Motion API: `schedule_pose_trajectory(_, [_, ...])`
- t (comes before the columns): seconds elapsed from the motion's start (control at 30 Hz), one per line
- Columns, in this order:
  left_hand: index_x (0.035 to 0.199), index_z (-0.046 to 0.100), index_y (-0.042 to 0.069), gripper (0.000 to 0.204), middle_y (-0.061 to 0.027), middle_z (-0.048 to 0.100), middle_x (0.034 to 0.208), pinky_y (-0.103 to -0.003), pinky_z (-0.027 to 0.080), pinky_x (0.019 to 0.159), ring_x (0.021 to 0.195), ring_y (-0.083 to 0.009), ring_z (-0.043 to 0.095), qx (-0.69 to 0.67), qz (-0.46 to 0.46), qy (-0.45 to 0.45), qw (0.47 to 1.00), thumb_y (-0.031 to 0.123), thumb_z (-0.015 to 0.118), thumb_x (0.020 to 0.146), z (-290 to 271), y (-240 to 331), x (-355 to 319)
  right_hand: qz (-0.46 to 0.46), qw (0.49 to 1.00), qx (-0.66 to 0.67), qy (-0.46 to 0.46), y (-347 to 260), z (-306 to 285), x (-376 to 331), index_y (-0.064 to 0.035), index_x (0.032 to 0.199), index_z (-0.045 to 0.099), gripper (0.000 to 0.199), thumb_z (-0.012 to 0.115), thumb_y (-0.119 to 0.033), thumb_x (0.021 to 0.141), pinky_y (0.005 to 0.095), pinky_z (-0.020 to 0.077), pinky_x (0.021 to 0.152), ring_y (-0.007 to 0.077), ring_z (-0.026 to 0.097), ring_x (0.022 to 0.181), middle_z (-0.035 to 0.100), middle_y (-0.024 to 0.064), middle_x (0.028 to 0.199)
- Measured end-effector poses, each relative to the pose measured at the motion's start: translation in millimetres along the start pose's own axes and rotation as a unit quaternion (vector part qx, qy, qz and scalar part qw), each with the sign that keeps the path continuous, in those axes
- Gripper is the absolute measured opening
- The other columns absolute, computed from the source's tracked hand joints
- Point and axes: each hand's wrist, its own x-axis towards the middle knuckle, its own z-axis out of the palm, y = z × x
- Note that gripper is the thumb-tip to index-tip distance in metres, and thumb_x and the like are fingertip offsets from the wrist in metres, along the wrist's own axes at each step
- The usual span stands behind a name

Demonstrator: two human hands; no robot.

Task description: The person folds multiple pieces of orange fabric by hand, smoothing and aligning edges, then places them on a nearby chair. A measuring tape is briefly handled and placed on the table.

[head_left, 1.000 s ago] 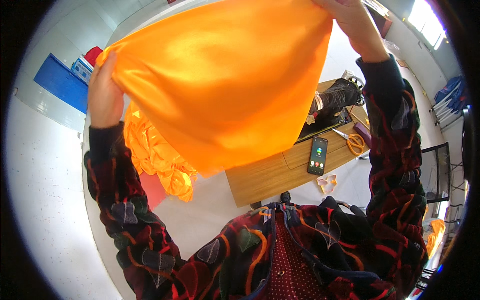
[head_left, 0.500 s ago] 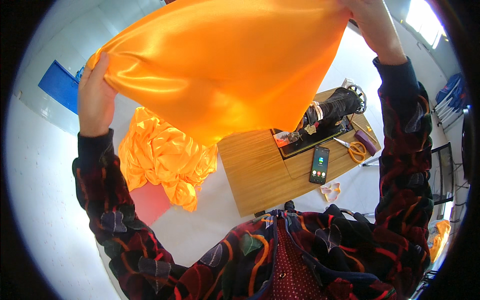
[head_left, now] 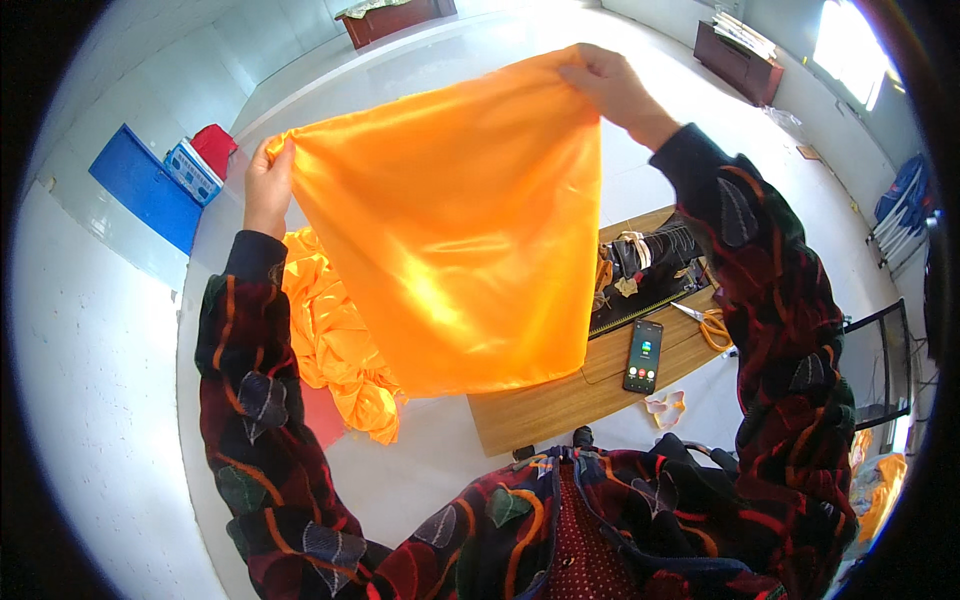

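Note:
A shiny orange satin cloth (head_left: 460, 240) hangs stretched between my hands, in front of the sewing table. My left hand (head_left: 268, 190) pinches its upper left corner, the thumb in view against the fabric. At the upper right corner, my right hand (head_left: 622, 95) is closed on the cloth's edge. The lower edge of the cloth drops over the left part of the wooden tabletop (head_left: 520, 415). Behind it, a black sewing machine (head_left: 650, 250) is partly hidden by the cloth and my right sleeve.
A heap of orange satin (head_left: 335, 335) lies left of the table on a red surface (head_left: 322, 418). On the tabletop are a phone (head_left: 642, 355) and orange-handled scissors (head_left: 714, 328). Blue and red items stand by the left wall, including a blue panel (head_left: 145, 190).
Both hands have come lower and closer together, my right hand moving left. The cloth now hangs down more, covering more of the table and showing the far floor.

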Motion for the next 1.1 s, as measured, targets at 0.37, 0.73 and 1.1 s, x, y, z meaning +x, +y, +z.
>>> schedule_pose_trajectory(0.37, [0.113, 0.049, 0.003, 0.03, -0.0082, 0.057, 0.095, -0.028, 0.05, 0.078, 0.093, -0.0215, 0.059, -0.204, -0.078, 0.077, 0.973, 0.021, 0.054, 0.09, -22.1, 7.0, 46.4, -0.082, 0.967, 0.201, 0.135, -17.9, 46.8, 73.8, -0.0019, 0.085, 0.061, 0.014, 0.05, -0.011, 0.086, 0.024, 0.036, 0.046, 0.005, 0.045, 0.056, 0.053, -0.0034, 0.065])
schedule_pose_trajectory(0.73, [0.118, 0.042, -0.003, 0.035, -0.0176, 0.049, 0.115, -0.032, 0.043, 0.097, 0.11, -0.0275, 0.052, -0.231, 0.041, 0.05, 0.971, 0.021, 0.048, 0.094, -51.7, 33.5, 29.2, -0.065, 0.967, 0.227, 0.095, -42.1, 47.8, 65.3, -0.0026, 0.083, 0.058, 0.012, 0.052, -0.011, 0.088, 0.0207, 0.0369, 0.053, 0.0039, 0.046, 0.061, 0.053, -0.0042, 0.07])
schedule_pose_trajectory(1.1, [0.118, 0.044, -0.001, 0.036, -0.0148, 0.055, 0.11, -0.029, 0.044, 0.094, 0.105, -0.0228, 0.056, -0.093, 0.034, 0.122, 0.988, 0.026, 0.047, 0.094, -119.3, 24.1, -21.4, 0.019, 0.953, 0.299, -0.047, -66.8, 105.9, 8.9, 0.0016, 0.103, 0.059, 0.022, 0.055, -0.014, 0.089, 0.0243, 0.0475, 0.081, 0.0153, 0.06, 0.083, 0.063, 0.0077, 0.093])
